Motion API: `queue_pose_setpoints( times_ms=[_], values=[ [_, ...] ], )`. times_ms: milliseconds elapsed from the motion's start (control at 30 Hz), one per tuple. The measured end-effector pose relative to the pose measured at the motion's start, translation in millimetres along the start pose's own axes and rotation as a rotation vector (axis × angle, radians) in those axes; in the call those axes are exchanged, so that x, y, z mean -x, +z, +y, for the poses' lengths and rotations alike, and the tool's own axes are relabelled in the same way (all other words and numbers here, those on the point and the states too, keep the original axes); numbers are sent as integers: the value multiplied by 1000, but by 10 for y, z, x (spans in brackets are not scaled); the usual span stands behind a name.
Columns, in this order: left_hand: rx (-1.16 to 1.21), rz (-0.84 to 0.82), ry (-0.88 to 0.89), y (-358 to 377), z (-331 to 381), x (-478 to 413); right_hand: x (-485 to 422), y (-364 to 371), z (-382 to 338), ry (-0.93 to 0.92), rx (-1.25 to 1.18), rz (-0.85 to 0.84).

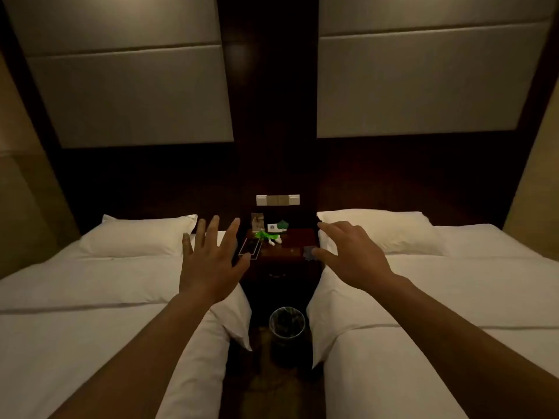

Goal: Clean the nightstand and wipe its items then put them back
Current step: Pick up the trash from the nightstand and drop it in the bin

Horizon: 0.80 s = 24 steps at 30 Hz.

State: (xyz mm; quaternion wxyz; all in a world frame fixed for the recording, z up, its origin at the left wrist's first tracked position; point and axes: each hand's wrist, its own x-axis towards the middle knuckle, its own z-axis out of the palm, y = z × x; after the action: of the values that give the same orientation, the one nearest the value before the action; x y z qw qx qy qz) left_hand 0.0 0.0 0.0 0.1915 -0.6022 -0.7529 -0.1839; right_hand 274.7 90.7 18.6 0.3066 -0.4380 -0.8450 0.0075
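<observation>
A dark wooden nightstand [281, 252] stands between two white beds. On its top lie a dark phone-like slab with a light rim [250, 247], a green and white bundle of small items [267, 236], a standing picture card [257, 220], a white and green card [277, 225] and a small grey piece [308, 252] at the right front corner. My left hand [208, 261] is raised with fingers spread, just left of the nightstand. My right hand [352, 252] is held out with fingers apart, its thumb next to the grey piece. Neither hand holds anything.
A bin with a clear liner [286, 323] stands on the floor in the narrow aisle before the nightstand. The left bed [75, 297] and right bed [453, 297] with pillows flank it. A switch panel [277, 199] sits on the dark wall above.
</observation>
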Motion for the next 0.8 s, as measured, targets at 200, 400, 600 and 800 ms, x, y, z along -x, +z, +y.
queue_pose_setpoints(
  times_ms=[200, 400, 600, 800],
  values=[
    [-4, -9, -7, 446, -210, -177, -224, 414, 149, 93, -38, -62],
    [31, -55, 18, 1068, -584, -740, -676, 1044, 230, 181, -28, -108],
    [97, -128, 69, 1651, -958, -1332, -1281, 1629, 264, 293, -32, -149],
    [112, -231, 63, 2208, -1298, -1713, -1709, 2188, 322, 339, -37, -212]
  ],
)
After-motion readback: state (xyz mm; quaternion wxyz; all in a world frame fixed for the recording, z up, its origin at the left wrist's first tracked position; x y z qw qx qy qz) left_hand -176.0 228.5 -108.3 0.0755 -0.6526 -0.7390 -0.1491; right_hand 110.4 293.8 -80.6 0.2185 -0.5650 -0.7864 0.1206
